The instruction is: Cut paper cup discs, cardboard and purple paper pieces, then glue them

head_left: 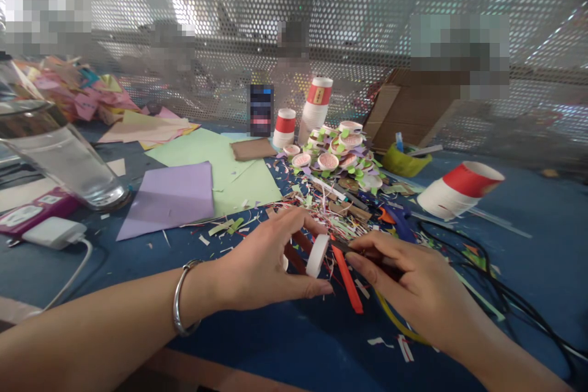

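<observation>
My left hand [271, 257], a silver bangle at its wrist, curls its fingers round a small white round piece [316, 256] that looks like the cut-off bottom of a paper cup. The piece is tilted on its edge between thumb and fingers. My right hand [408, 275] pinches a thin dark tool [340, 245], whose tip points at the white piece; its exact kind is not clear. Below the tool an orange-red strip-like object [348, 282] lies on the table. Just beyond both hands are many paper scraps [316, 211].
Several cup bottoms with green and purple paper bits form a pile [340, 153]. Red-and-white paper cups [462, 190] stand nearby. Purple paper [168, 199], a glass of water [87, 159], a phone [261, 111], a yellow holder [407, 161] and black cables [487, 263] surround the work spot.
</observation>
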{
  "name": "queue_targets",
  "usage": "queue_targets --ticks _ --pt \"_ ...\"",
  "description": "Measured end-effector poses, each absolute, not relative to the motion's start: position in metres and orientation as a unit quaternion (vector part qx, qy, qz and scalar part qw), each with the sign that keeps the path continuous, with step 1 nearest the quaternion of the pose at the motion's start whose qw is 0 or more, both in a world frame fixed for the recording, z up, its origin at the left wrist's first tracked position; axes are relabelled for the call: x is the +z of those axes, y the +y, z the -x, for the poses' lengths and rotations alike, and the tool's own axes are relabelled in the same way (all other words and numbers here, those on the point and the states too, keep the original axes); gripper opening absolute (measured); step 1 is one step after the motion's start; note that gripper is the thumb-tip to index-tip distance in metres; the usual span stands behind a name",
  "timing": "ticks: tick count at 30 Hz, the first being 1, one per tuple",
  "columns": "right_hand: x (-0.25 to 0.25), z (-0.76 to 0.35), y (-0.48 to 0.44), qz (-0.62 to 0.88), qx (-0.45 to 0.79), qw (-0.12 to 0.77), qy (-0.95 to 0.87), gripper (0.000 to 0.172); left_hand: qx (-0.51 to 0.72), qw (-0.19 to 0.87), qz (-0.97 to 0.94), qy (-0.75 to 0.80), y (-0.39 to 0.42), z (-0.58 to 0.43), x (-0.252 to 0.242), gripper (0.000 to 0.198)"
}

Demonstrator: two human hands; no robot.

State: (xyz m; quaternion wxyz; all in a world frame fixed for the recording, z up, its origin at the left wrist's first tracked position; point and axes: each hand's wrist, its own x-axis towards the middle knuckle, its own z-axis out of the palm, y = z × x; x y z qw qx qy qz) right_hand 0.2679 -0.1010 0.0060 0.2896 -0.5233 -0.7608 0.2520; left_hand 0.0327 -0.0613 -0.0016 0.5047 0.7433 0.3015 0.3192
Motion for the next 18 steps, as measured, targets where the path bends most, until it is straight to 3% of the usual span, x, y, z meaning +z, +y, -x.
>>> queue_targets --ticks 18 --pt "0.0079 -0.2708 -0.0999 0.519 0.236 0.267 -0.777 0.022 0.297 0.476 -0.774 0.294 -0.0580 -0.0295 -0.0005 0.047"
